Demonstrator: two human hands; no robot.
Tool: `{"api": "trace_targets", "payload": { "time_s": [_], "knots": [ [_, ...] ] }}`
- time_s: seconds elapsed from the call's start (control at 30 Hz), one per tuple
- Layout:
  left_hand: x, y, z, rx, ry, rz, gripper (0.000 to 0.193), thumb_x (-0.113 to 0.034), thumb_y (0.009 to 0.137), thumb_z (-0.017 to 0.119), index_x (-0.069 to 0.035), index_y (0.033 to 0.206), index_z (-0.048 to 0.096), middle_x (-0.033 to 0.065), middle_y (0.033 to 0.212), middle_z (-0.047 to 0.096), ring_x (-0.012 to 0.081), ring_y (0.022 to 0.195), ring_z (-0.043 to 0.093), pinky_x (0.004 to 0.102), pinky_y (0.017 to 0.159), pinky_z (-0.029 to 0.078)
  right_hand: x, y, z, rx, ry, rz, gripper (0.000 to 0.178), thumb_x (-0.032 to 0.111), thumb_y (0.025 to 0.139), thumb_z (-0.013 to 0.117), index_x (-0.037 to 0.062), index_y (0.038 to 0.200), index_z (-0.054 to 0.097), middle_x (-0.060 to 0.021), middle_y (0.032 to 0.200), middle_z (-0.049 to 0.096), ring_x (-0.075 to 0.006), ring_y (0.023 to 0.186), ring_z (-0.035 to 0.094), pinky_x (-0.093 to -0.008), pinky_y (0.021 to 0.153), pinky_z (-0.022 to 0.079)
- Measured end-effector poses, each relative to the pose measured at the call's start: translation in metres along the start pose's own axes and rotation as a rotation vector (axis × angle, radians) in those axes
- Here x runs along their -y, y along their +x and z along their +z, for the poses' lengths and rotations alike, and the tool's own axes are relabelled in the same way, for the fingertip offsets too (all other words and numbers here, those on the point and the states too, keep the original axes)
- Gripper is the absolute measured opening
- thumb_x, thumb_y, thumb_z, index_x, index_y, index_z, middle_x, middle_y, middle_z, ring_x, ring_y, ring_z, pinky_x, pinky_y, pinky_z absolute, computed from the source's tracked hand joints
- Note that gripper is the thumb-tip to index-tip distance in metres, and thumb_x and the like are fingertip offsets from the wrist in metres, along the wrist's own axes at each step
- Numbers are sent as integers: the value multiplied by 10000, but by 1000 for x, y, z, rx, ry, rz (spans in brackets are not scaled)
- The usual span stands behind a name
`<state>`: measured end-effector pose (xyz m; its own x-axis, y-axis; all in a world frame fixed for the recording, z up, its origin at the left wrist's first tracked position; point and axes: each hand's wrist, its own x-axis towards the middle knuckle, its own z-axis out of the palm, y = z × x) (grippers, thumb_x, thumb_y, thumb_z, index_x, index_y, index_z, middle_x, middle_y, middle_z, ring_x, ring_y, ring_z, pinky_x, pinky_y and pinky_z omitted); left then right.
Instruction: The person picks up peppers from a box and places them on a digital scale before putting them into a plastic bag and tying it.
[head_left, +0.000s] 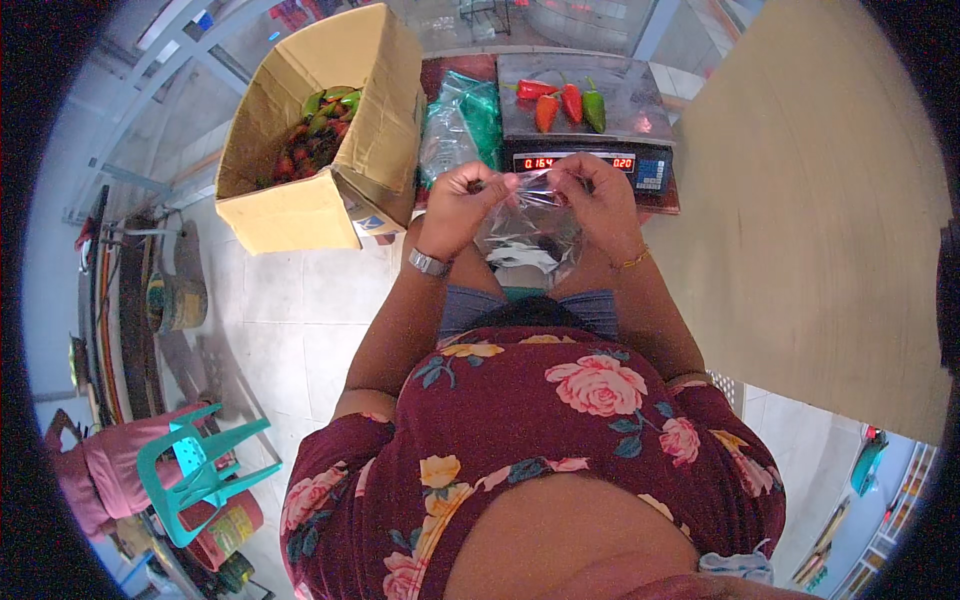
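A clear plastic bag (530,222) hangs between my two hands, in front of a digital scale. My left hand (463,205) pinches one side of the bag's upper edge, and my right hand (598,205) pinches the other side. Several red and green chili peppers (571,102) lie on the metal plate of the scale (635,110), whose lit red display shows partly above my fingers. Beside the scale on the left lies a pile of clear and green plastic bags (462,125).
An open cardboard box (290,215) with red and green peppers (318,140) inside stands at the left. A large wooden board or tabletop (810,220) fills the right side. On the floor at lower left is a tipped turquoise plastic stool (195,470), near a bucket (183,303).
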<state>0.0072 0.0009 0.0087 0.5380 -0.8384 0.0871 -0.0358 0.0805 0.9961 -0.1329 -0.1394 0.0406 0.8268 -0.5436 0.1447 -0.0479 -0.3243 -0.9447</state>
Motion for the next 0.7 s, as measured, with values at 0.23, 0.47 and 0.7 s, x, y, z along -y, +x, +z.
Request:
{"api": "trace_targets", "payload": {
  "time_s": [0.23,0.47,0.7],
  "knots": [
    [-11,-4,1,-67,-70,-28,83,-48,788,651,1,855,656,49,781,651,87,702,581,223,654,465,-2,4,-3,-153,188,107,104,99,830,602,16,888,580,3,722,559,-74,662,509,-209,565,421],
    [-20,-9,5,-161,20,-56,81,12,721,692,-13,777,640,63,776,646,104,691,593,230,655,485,3,-6,11,-289,-174,-197,251,172,756,696,19,916,579,-106,866,584,-176,736,574,-319,661,468],
    [-9,-12,14,-117,85,49,129,5,697,721,-18,754,607,34,737,623,92,692,585,226,664,484,-21,2,32,60,152,-22,182,179,784,644,5,811,596,-91,775,605,-175,702,587,-305,648,467]
  ]
}}
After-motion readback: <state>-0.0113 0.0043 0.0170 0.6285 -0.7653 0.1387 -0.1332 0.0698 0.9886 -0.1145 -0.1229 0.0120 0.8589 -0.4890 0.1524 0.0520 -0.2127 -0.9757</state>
